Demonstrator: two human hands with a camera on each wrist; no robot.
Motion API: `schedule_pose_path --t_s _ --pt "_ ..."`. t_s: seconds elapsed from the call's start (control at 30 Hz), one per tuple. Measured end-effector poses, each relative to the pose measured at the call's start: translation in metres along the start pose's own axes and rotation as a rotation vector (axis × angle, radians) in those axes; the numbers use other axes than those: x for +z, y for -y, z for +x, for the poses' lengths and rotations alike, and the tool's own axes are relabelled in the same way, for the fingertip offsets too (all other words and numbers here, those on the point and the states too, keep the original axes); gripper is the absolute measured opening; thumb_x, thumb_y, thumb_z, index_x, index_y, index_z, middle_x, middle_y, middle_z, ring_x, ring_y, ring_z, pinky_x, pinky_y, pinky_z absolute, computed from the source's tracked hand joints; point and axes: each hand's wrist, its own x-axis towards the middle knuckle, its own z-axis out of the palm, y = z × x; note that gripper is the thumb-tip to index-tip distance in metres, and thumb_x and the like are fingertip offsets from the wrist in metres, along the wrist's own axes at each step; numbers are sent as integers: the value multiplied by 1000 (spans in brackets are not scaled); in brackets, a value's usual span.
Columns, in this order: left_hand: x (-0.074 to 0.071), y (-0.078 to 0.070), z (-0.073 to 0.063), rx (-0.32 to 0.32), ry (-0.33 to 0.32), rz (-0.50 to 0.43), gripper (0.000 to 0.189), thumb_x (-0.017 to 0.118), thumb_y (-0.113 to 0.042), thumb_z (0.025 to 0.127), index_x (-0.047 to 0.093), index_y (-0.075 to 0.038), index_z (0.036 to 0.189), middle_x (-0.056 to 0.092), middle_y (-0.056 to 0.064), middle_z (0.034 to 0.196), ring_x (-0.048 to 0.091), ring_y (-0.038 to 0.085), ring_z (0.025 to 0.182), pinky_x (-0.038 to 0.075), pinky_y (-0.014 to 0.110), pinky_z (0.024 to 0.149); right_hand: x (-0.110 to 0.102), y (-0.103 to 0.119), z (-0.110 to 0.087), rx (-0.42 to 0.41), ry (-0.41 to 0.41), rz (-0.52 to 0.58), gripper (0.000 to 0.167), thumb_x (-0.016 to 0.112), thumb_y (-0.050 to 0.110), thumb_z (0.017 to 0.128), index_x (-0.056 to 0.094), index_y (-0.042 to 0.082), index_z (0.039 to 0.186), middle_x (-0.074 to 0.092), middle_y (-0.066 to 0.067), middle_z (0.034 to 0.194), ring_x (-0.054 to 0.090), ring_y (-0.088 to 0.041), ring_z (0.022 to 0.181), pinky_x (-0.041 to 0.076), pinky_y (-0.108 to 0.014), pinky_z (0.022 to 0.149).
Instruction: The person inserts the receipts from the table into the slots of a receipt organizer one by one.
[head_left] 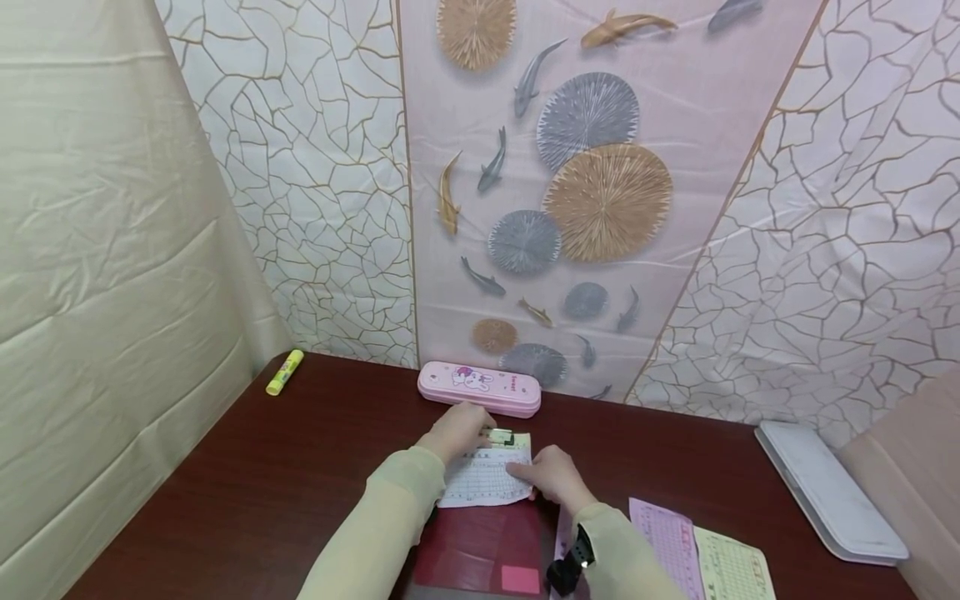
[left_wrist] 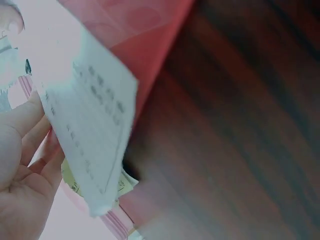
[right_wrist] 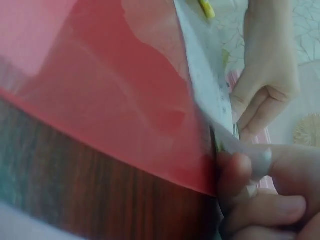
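A white printed form point(head_left: 486, 482) lies over the upper part of a red folder point(head_left: 476, 546), with a pale yellow slip point(head_left: 522, 442) showing beyond its far edge. My left hand point(head_left: 459, 429) is at that far edge, thumb and fingertips pinching by a small metal clip point(head_left: 501, 436). In the right wrist view the left hand point(right_wrist: 267, 75) bends its thumb and fingers toward the papers' edge. My right hand point(head_left: 553, 477) pinches the form's right side, thumb on top and fingers curled underneath. Seen from the left wrist, the form point(left_wrist: 92, 110) stands tilted up off the folder.
Behind the hands stands a pink pencil case point(head_left: 480, 389). A yellow glue stick point(head_left: 285, 372) lies at the far left of the dark wooden table point(head_left: 300, 467). Purple point(head_left: 667, 542) and yellow forms point(head_left: 735, 567) lie right of the right forearm, a white flat case point(head_left: 832, 492) farther right.
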Motion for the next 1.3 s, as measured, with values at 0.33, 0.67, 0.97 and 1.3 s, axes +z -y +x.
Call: schedule_pose_path --t_s 0.33,0.67,0.97,1.3 --pt "-2 -8 2 122 -17 209 24 67 -5 75 56 -16 57 48 -8 57 43 11 59 46 26 61 5 0 4 -43 -35 -47 40 76 33 78 52 11 55 45 1 43 40 -8 37 29 -20 37" --pt "-4 -9 -1 101 -60 205 16 64 -4 81 69 -14 70 65 -2 69 64 15 74 52 29 70 4 3 8 26 30 -52 37 69 36 84 58 6 66 47 0 41 38 -7 35 27 -20 37" --pt "-4 -11 0 83 -52 169 19 66 -2 79 64 -15 65 60 -5 64 57 11 66 49 26 65 2 4 14 49 46 -71 36 66 34 87 58 5 69 47 -1 40 40 -9 35 28 -21 38" --pt "-6 -11 0 42 -35 96 19 64 -2 81 68 -15 68 64 -4 70 58 11 71 51 28 70 2 5 14 84 48 -62 39 65 36 88 57 5 66 47 -2 40 35 -9 35 26 -22 37"
